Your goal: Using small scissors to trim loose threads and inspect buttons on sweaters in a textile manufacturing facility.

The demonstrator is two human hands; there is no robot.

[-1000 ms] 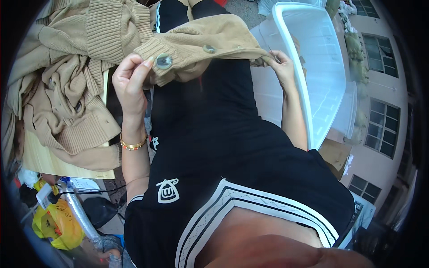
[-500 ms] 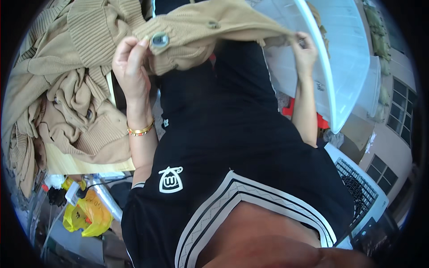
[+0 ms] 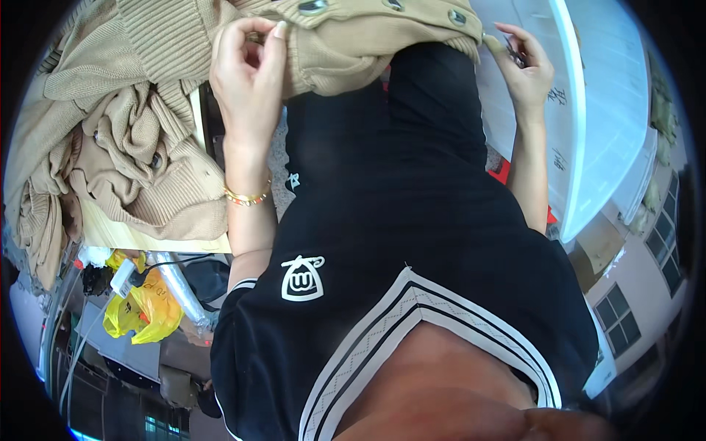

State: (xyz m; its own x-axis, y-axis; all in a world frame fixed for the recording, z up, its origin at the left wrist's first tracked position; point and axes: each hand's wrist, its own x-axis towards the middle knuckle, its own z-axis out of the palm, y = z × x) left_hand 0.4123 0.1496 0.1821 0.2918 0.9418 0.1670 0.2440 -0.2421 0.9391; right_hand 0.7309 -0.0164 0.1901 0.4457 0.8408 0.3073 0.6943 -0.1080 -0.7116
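Observation:
A tan knitted cardigan (image 3: 368, 55) with large dark buttons lies across my lap at the top of the view, its button band running left to right. My left hand (image 3: 250, 88) is closed on its left part, thumb and fingers bent at the knit edge. By the right end of the band is my right hand (image 3: 528, 73), thumb tip at the cloth and index finger lifted apart from it. The curled fingers of that hand hold a small dark metal tool (image 3: 519, 59), mostly hidden, its kind unclear.
More tan knitwear (image 3: 140, 147) is heaped on a pale wooden tabletop (image 3: 125, 231) at left. Below it hangs a yellow plastic bag (image 3: 143, 312) among clutter. A large translucent plastic tub (image 3: 577, 125) stands close by my right arm. A building with windows (image 3: 618, 316) shows beyond.
The cardigan has come down flatter over my lap, and more buttons show along its band. My right thumb and index finger have parted from their pinch on its corner. The view has shifted.

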